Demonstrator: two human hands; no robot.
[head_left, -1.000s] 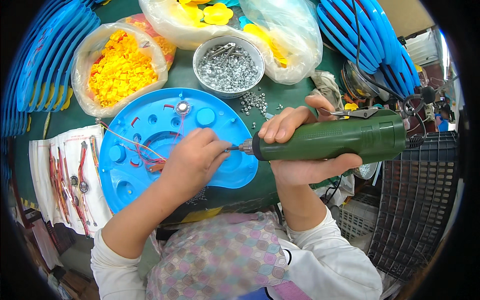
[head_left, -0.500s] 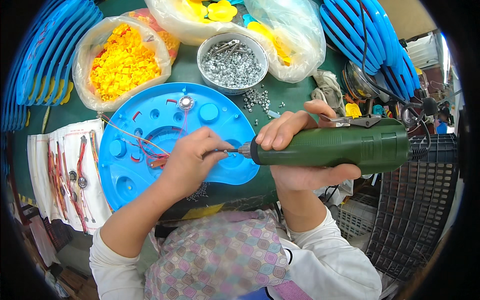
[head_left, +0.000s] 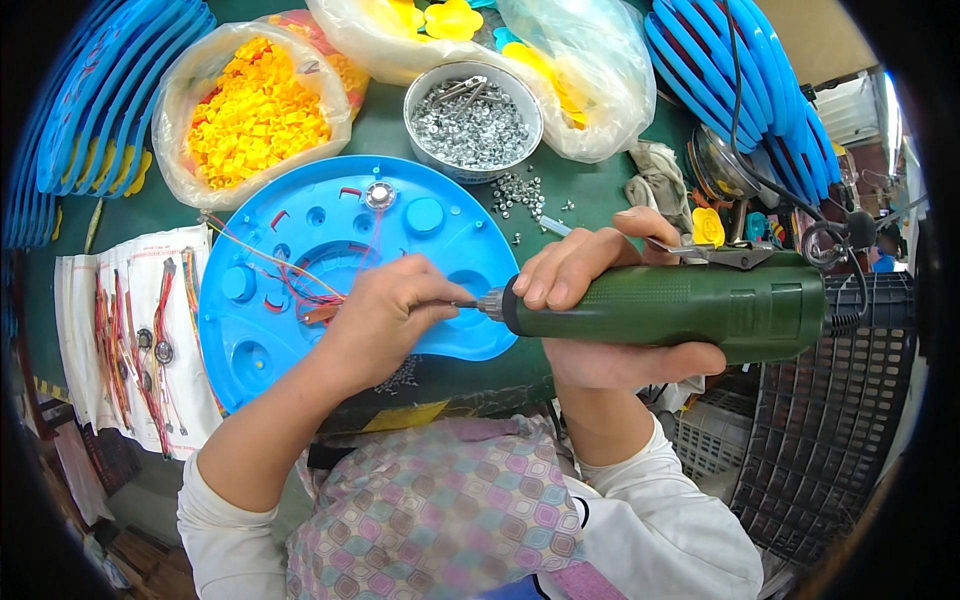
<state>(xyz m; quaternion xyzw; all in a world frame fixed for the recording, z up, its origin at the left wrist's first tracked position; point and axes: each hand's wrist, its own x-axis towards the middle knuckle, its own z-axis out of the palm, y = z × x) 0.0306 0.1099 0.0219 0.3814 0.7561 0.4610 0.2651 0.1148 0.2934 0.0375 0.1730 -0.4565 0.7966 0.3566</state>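
Note:
My right hand (head_left: 590, 275) is wrapped round a dark green electric screwdriver (head_left: 670, 305), held level with its bit pointing left. At the bit's tip, the fingertips of my left hand (head_left: 385, 315) are pinched together; whatever small piece sits between them is hidden. Both hands are above the blue plastic shell (head_left: 240, 340), which lies with its hollow side up. Inside the shell are red and white wires (head_left: 290, 280), red clips and a round silver part (head_left: 379, 196) near its far rim. My left hand covers part of the wiring.
Beyond the shell stand a bag of yellow pieces (head_left: 255, 130) and a bowl of screws (head_left: 470, 120), with loose screws (head_left: 517, 193) beside it. Wire sets lie on white sheets (head_left: 140, 330) at left. Stacked blue shells (head_left: 710, 70) and a black crate (head_left: 830, 420) are at right.
Both hands keep their hold, the left fingertips still at the bit's tip. The table scene has shifted slightly in the picture; nothing else has visibly moved.

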